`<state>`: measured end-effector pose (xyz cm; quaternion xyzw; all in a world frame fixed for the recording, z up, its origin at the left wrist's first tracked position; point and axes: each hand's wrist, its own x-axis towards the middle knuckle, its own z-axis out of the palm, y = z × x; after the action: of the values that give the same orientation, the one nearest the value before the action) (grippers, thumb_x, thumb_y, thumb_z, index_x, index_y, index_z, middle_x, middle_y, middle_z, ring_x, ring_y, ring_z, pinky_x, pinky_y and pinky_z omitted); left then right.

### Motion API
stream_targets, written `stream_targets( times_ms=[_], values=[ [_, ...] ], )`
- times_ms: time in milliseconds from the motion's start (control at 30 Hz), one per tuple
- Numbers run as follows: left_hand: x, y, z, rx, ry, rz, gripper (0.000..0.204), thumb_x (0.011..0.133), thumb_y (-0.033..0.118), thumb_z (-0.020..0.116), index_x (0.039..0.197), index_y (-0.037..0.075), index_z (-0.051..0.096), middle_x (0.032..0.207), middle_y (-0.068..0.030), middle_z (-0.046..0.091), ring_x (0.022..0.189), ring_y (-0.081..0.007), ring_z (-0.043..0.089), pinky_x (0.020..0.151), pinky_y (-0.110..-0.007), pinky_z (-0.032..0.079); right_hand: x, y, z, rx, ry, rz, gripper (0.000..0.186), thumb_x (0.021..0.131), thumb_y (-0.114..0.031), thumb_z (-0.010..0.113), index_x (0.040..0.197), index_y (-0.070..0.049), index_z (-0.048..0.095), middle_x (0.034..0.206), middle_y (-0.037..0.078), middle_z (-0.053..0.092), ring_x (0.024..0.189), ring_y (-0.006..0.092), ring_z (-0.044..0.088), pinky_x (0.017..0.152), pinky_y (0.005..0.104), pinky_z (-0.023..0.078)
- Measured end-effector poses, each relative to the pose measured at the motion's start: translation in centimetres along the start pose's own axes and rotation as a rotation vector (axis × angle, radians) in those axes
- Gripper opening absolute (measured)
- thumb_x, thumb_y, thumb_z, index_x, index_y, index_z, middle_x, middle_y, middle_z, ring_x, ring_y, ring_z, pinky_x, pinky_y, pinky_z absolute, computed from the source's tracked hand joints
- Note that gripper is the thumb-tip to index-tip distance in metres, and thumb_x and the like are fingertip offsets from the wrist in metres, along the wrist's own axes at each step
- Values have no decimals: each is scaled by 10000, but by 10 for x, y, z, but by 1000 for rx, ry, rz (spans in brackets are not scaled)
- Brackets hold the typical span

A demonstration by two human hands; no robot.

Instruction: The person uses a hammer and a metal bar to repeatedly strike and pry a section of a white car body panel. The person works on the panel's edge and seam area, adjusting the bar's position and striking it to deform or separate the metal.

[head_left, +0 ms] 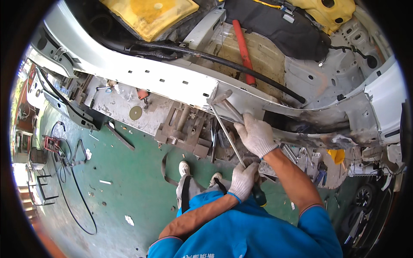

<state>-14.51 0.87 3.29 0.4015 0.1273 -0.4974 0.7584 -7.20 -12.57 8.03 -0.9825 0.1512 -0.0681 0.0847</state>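
Note:
My right hand (257,136), in a white knit glove, is closed round the handle of a hammer (232,110). The hammer's head lies over the white car sill (172,79), close to a cut edge in the panel. Lower down, my gloved left hand (243,180) grips a long screwdriver (227,134) near its dark and yellow-green handle, which shows partly below the hand. Its metal shaft slants up and left, with the tip at the sill's lower edge beside the hammer head. Whether the tip touches the metal, I cannot tell.
Below the sill runs a metal bench (116,103) with a clamp (183,129) and several tools. A red bar (243,51) and a black tube (241,69) lie across the car's opening. Cables (71,189) and scraps litter the green floor (129,172).

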Motion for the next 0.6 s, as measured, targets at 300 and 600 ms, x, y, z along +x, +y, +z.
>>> stream_targets(
  times_ms=[300, 600],
  values=[
    [-7, 8, 4, 5, 12, 16, 112, 1051, 130, 606, 1083, 23, 600, 659, -40, 520, 530, -175, 515, 532, -369, 484, 2, -2, 0, -29, -16, 36, 364, 1061, -424, 623, 1094, -63, 592, 674, 173, 702, 629, 416, 731, 551, 537, 577],
    [-5, 5, -4, 16, -9, -10, 236, 1072, 165, 593, 1198, -28, 644, 656, -41, 522, 534, -181, 539, 568, -366, 522, -1, -3, 3, 79, 3, 26, 358, 1045, -412, 635, 1047, -57, 591, 695, 180, 718, 661, 406, 750, 573, 526, 596]
  ],
)
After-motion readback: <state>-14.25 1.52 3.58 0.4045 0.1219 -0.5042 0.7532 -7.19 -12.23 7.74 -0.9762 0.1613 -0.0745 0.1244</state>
